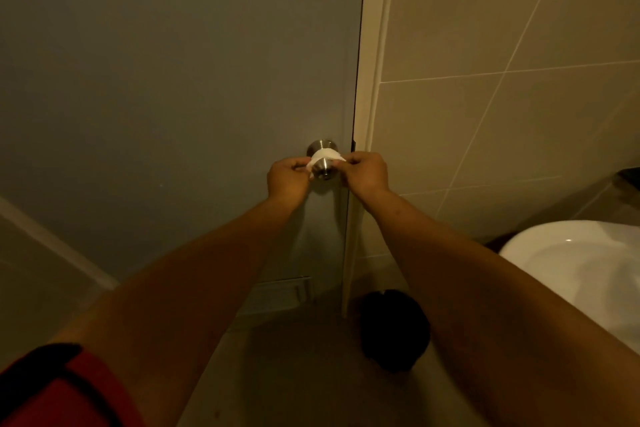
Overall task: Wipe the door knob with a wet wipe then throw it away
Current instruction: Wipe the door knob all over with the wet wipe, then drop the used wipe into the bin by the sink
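A round silver door knob sticks out of a grey door near its right edge. A white wet wipe is draped over the top of the knob's neck like a strap. My left hand pinches the wipe's left end beside the knob. My right hand pinches the right end on the other side. Both arms reach forward from the bottom of the view.
The door frame and a beige tiled wall stand to the right. A white sink juts in at the right edge. A dark round bin sits on the floor below the knob. A vent grille is low on the door.
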Action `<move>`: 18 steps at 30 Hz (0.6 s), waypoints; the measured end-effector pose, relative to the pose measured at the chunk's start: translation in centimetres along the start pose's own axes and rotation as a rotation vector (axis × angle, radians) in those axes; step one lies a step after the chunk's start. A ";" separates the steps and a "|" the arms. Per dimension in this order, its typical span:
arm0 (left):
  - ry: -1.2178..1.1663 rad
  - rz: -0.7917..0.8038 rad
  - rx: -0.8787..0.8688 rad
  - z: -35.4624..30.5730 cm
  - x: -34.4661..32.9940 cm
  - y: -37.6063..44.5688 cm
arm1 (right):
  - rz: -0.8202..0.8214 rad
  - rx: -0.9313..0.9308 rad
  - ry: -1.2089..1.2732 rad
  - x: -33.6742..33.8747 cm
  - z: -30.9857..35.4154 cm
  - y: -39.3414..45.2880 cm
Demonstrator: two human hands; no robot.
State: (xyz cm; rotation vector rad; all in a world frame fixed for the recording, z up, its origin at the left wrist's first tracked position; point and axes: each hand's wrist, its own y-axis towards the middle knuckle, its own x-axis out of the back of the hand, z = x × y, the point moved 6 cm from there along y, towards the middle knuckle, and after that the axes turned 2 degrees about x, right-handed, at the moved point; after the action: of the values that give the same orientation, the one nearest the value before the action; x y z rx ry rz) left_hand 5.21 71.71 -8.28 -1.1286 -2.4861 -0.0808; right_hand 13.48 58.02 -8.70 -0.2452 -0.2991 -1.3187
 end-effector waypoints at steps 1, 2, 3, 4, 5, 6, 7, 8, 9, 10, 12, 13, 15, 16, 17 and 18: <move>-0.012 -0.024 -0.005 0.1 0.2 -0.2 | -0.001 0.006 -0.011 0.4 0.1 -0.2; -0.025 -0.037 -0.012 0.2 0.4 -0.6 | 0.004 0.007 -0.023 0.7 0.1 -0.7; -0.041 -0.042 -0.017 0.3 0.5 -1.0 | 0.009 0.008 -0.035 0.9 0.0 -1.1; -0.061 -0.039 -0.018 0.4 0.4 -1.5 | 0.014 0.003 -0.048 1.2 -0.3 -1.7; -0.084 -0.028 -0.012 0.5 0.3 -2.0 | 0.016 -0.002 -0.055 1.6 -0.7 -2.3; -0.097 -0.012 -0.005 0.7 0.0 -2.6 | 0.015 -0.010 -0.062 2.1 -1.2 -3.1; -0.099 0.014 0.004 1.1 -0.4 -3.3 | 0.012 -0.016 -0.071 2.7 -1.9 -3.9; -0.097 0.044 0.008 1.6 -0.9 -4.0 | 0.006 -0.025 -0.084 3.4 -2.7 -4.7; -0.095 0.076 0.012 2.2 -1.5 -4.7 | -0.003 -0.039 -0.095 4.1 -3.5 -5.5; -0.093 0.103 0.017 2.8 -2.2 -5.3 | -0.013 -0.065 -0.105 4.9 -4.3 -6.3; -0.079 0.152 0.039 3.9 -3.7 -6.1 | -0.038 -0.123 -0.122 6.4 -6.2 -7.5; -0.064 0.182 0.054 4.5 -4.7 -6.4 | -0.052 -0.148 -0.131 7.2 -7.1 -7.9; -0.029 0.229 0.068 5.5 -6.9 -6.9 | -0.072 -0.183 -0.152 8.5 -9.0 -8.3; -0.010 0.246 0.061 5.8 -8.0 -7.0 | -0.075 -0.200 -0.165 9.1 -10.1 -8.4; 0.010 0.265 0.055 6.2 -9.2 -7.1 | -0.075 -0.220 -0.174 9.7 -11.1 -8.3; 0.035 0.289 0.054 6.7 -10.4 -7.1 | -0.074 -0.252 -0.171 10.2 -12.3 -8.2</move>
State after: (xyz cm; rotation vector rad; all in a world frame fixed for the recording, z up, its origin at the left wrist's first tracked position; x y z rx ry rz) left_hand 3.88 61.06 -17.60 -1.4357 -2.2541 0.0489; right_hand 8.67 42.59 -16.57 -0.5660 -0.2874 -1.4116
